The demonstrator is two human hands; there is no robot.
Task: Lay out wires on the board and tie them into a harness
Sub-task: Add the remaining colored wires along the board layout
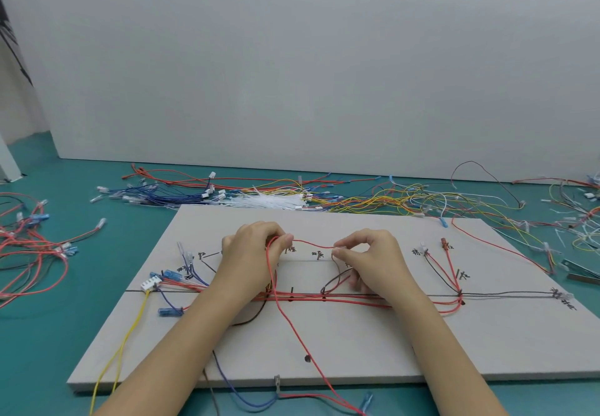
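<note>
A grey layout board (pixel 373 341) with drawn lines and handwritten marks lies on the teal table. Several red wires (pixel 357 300) run along its long horizontal line, with a white connector (pixel 150 283) and blue terminals at the left end. My left hand (pixel 251 253) pinches a loose red wire (pixel 313 244) above the board's upper middle. My right hand (pixel 370 260) pinches the same wire a short way to the right, so a short span stretches between them. From my left hand the wire drops down across the board past its front edge.
Loose piles of red, blue and yellow wires (pixel 389 198) and a bunch of white cable ties (pixel 276 203) lie behind the board. More red wires (pixel 29 253) sprawl at the left. A metal tool (pixel 581 269) lies at the right. A grey wall panel stands behind.
</note>
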